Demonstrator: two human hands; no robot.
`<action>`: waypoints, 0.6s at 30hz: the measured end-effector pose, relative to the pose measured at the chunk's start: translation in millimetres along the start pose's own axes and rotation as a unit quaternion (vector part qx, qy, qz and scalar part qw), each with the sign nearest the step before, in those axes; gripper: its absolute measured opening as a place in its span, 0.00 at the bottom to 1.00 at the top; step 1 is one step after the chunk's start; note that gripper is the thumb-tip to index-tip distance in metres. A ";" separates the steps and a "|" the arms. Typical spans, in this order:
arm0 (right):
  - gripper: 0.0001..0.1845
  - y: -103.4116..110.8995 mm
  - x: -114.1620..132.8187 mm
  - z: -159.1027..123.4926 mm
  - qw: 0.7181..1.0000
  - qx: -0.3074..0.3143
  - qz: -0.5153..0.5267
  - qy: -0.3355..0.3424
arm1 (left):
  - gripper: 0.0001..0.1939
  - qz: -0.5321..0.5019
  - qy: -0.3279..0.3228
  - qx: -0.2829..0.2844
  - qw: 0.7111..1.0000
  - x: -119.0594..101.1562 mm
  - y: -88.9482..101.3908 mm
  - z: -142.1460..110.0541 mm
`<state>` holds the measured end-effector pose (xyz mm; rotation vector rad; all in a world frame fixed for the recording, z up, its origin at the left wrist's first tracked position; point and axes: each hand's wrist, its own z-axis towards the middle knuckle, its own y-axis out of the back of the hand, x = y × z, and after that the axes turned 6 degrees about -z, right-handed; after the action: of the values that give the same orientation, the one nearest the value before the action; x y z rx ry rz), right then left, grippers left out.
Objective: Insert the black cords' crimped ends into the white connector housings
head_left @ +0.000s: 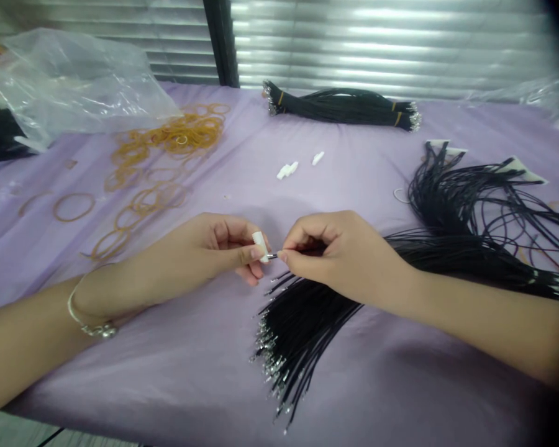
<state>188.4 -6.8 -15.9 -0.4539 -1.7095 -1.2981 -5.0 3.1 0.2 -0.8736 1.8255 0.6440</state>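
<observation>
Over the lilac cloth [135, 385], my left hand [205, 248] pinches a white plastic connector housing [259, 246] steady; my right hand [326, 248] grips a black wire [272, 256] close to its metal tip, aligned at the housing; loose wires [302, 323] fan below.

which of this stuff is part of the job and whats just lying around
In use: left hand with white connector housing; right hand with crimp-ended black wire; fanned black wires.
Lying about: tan rubber bands, banded wire bundle, plastic bag, loose white connectors.
</observation>
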 end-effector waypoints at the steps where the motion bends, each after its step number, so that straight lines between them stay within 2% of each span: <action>1: 0.04 -0.4 0.1 -0.1 1.000 -0.002 -0.011 0.006 | 0.05 0.000 -0.002 -0.002 1.000 -0.5 -1.0 0.0; 8: 0.09 -4.1 1.7 0.2 0.993 0.005 -0.100 0.057 | 0.04 -0.010 -0.013 -0.020 1.000 5.8 -1.8 1.5; 11: 0.09 -5.3 2.5 0.6 0.989 0.002 -0.113 0.091 | 0.02 -0.025 -0.018 -0.014 0.999 9.9 -0.5 2.2; 18: 0.09 -3.9 2.7 -0.4 0.983 0.008 -0.144 0.117 | 0.03 -0.033 -0.015 -0.005 0.999 7.7 -0.4 2.5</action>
<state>184.3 -9.3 -15.8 -0.0392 -1.6234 -1.4775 -5.4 2.6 -7.8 -0.9222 1.7604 0.6229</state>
